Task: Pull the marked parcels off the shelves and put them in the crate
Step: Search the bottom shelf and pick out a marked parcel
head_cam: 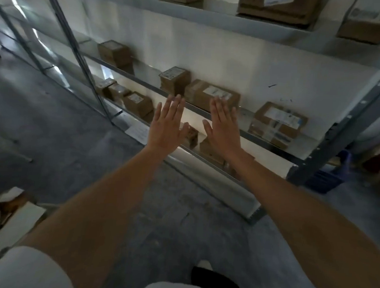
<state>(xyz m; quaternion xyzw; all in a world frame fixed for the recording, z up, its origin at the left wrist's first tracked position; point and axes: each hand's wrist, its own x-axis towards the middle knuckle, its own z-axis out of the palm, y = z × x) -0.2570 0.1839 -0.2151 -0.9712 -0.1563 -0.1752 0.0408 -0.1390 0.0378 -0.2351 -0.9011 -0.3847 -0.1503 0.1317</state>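
Both my arms stretch toward a metal shelf unit. My left hand (167, 123) and my right hand (223, 125) are flat with straight fingers and hold nothing. Their fingertips reach the front edge of the middle shelf (271, 145). Just beyond them on that shelf lies a wide cardboard parcel (210, 94) with a white label, and a smaller upright parcel (174, 79) stands to its left. A stack of labelled parcels (278, 123) sits further right. A blue crate (329, 176) stands on the floor at the right, behind the shelf post.
More cardboard parcels sit on the lower shelf (136, 103), on the far left of the middle shelf (114, 52) and on the top shelf (277, 6). A dark shelf post (337, 137) slants at the right. Grey floor lies below; white boxes (7, 218) sit at the lower left.
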